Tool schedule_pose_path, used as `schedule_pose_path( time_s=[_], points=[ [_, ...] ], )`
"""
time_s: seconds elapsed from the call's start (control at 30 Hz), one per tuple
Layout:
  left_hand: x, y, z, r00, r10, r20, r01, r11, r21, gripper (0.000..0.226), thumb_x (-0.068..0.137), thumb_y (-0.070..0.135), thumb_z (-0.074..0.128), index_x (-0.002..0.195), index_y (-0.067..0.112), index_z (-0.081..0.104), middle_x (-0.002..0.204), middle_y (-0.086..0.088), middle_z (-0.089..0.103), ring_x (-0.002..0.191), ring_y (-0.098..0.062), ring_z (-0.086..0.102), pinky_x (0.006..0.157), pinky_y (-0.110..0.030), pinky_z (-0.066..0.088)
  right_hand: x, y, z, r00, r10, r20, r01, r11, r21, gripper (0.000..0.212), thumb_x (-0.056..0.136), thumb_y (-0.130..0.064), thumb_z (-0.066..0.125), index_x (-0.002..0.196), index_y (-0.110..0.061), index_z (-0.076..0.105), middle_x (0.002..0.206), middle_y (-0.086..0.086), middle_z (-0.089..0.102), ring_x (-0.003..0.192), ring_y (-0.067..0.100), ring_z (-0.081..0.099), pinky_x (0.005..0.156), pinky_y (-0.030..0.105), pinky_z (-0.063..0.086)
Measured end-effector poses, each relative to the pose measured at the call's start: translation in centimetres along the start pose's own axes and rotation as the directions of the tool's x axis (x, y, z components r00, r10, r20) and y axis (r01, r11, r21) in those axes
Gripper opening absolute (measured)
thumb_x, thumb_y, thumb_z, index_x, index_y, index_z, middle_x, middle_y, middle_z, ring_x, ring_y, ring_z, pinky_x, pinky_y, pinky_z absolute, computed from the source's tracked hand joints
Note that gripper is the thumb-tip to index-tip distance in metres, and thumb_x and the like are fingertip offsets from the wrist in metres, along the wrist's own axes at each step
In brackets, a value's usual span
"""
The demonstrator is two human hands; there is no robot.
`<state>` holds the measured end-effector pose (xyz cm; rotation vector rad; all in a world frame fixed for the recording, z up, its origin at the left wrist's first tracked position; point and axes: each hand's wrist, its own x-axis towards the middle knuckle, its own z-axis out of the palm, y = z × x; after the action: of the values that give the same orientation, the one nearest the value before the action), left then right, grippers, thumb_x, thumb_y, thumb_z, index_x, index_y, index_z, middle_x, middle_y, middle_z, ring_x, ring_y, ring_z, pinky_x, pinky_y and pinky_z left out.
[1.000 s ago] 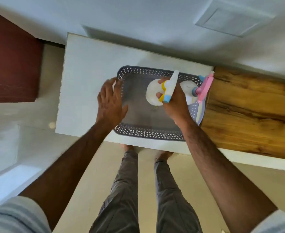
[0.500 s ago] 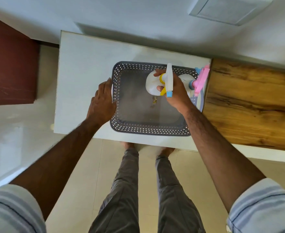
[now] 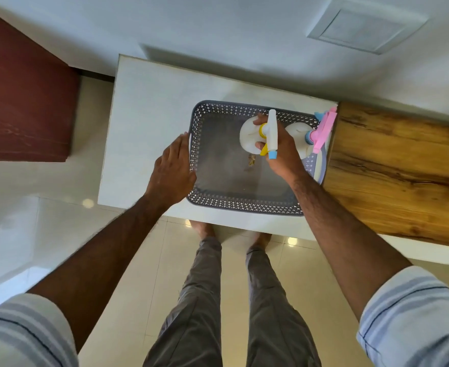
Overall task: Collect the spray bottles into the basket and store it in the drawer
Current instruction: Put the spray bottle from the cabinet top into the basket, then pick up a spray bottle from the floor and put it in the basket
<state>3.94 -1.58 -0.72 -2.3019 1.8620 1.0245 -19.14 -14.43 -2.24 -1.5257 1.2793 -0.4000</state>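
Spray bottles are both inside the basket (image 3: 247,205) now, standing upright in its far right part: one with a white head, yellow trigger and blue nozzle tip (image 3: 249,135), and just beside it, against the right wall, one with a pink head and blue collar (image 3: 301,133). The right hand (image 3: 281,149) is wrapped around the neck of the yellow-trigger bottle, fingers closed on it, and I judge it is being set on its base so it stays upright rather than tipping onto its neighbour. The left hand (image 3: 171,172) lies flat on the desk (image 3: 149,123) with its fingers together against the basket's left rim, gripping nothing, probably to stop the light basket from sliding while the bottle goes down. Both bottles look like smooth white plastic with rounded shoulders, easy to hold at the narrow neck. The basket is a grey rectangular plastic tub with rounded corners, a solid floor and walls pierced in a small lattice pattern; a small brownish speck lies on its floor. It rests on the pale, matte desk near the front edge, next to a wood-grain surface (image 3: 403,176) on the right. No drawer can be made out, so storing appears to be the step left.
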Motion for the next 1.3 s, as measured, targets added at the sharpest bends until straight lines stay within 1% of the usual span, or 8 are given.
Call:
schedule_pose_path(
  time_s=[0.23, 0.33, 0.47, 0.57, 0.7, 0.83, 1.07, 1.3],
  points=[
    [-4.9, 0.7, -0.5, 0.999, -0.039, -0.006, 0.039, 0.99, 0.134, 0.081, 0.102, 0.049, 0.041, 0.16, 0.004, 0.006, 0.169, -0.017, 0.006, 0.156, -0.036, 0.009, 0.124, -0.058, 0.02, -6.2, -1.4, 0.9, 0.97, 0.133, -0.205, -0.133, 0.991, 0.017, 0.073, 0.078, 0.012, 0.067, 0.145, -0.005, 0.042, 0.148, 0.008, 0.049, 0.135, 0.017, 0.044, 0.11, 0.016, 0.036],
    [-8.9, 2.1, -1.4, 0.995, -0.096, -0.025, 0.099, 0.984, 0.146, 0.083, 0.102, 0.051, 0.04, 0.16, 0.005, 0.005, 0.169, -0.016, 0.003, 0.157, -0.035, 0.007, 0.124, -0.058, 0.018, -11.7, -3.4, 1.3, 0.939, 0.269, -0.215, -0.262, 0.963, 0.057, 0.074, 0.082, 0.008, 0.066, 0.148, -0.003, 0.036, 0.155, 0.01, 0.041, 0.144, 0.021, 0.038, 0.12, 0.031, 0.031],
    [-16.4, 4.6, -3.1, 0.977, -0.19, -0.097, 0.207, 0.956, 0.209, 0.084, 0.101, 0.058, 0.032, 0.16, 0.008, 0.002, 0.17, -0.013, 0.0, 0.157, -0.033, 0.003, 0.125, -0.059, 0.012, -18.3, -7.5, 2.3, 0.942, 0.323, 0.095, -0.306, 0.939, -0.154, 0.068, 0.091, -0.013, 0.065, 0.15, -0.001, 0.032, 0.154, 0.019, 0.036, 0.143, 0.032, 0.037, 0.118, 0.037, 0.028],
    [-24.0, 5.3, -4.5, 0.911, -0.367, -0.191, 0.396, 0.906, 0.15, 0.085, 0.1, 0.062, 0.028, 0.16, 0.009, 0.0, 0.17, -0.012, -0.003, 0.157, -0.033, 0.001, 0.125, -0.059, 0.01, -21.1, -11.9, 3.4, 0.907, 0.102, 0.408, 0.17, 0.797, -0.58, 0.077, 0.097, -0.042, 0.056, 0.155, -0.004, 0.022, 0.162, 0.018, 0.025, 0.151, 0.034, 0.022, 0.123, 0.046, 0.011],
    [-34.1, 4.4, -4.9, 0.776, -0.554, -0.3, 0.587, 0.809, 0.023, 0.085, 0.098, 0.065, 0.02, 0.16, 0.01, -0.002, 0.17, -0.012, -0.002, 0.157, -0.034, 0.002, 0.124, -0.059, 0.009, -22.4, -19.2, 6.3, 0.65, -0.219, 0.728, 0.751, 0.336, -0.569, 0.086, 0.096, -0.058, 0.046, 0.158, -0.008, 0.014, 0.167, 0.016, 0.012, 0.155, 0.034, 0.008, 0.124, 0.054, 0.005],
    [-44.9, 3.1, -3.7, 0.608, -0.703, -0.369, 0.71, 0.689, -0.142, 0.085, 0.099, 0.062, 0.027, 0.16, 0.011, -0.001, 0.17, -0.011, -0.003, 0.157, -0.034, -0.001, 0.125, -0.059, 0.009, -26.1, -25.8, 11.9, 0.367, -0.266, 0.891, 0.924, -0.003, -0.382, 0.09, 0.094, -0.065, 0.041, 0.159, -0.009, 0.011, 0.168, 0.015, 0.01, 0.156, 0.032, 0.007, 0.125, 0.053, 0.003],
    [-64.9, 0.2, 1.9, 0.24, -0.877, -0.416, 0.817, 0.414, -0.402, 0.086, 0.099, 0.061, 0.032, 0.161, 0.012, -0.003, 0.171, -0.006, -0.006, 0.157, -0.032, -0.003, 0.125, -0.058, 0.01, -40.0, -32.8, 26.2, -0.009, -0.211, 0.978, 0.966, -0.254, -0.046, 0.09, 0.095, -0.067, 0.035, 0.16, -0.012, 0.007, 0.169, 0.012, 0.006, 0.157, 0.026, 0.002, 0.126, 0.053, 0.001],
    [-83.1, -2.2, 11.6, 0.018, -0.941, -0.338, 0.852, 0.192, -0.488, 0.085, 0.098, 0.062, 0.026, 0.161, 0.011, 0.001, 0.17, -0.008, -0.005, 0.157, -0.033, -0.005, 0.125, -0.059, 0.01, -58.2, -33.7, 40.3, -0.262, -0.153, 0.953, 0.901, -0.393, 0.185, 0.09, 0.095, -0.067, 0.033, 0.16, -0.012, 0.005, 0.169, 0.01, 0.003, 0.157, 0.026, 0.001, 0.126, 0.051, 0.001]
  ],
)
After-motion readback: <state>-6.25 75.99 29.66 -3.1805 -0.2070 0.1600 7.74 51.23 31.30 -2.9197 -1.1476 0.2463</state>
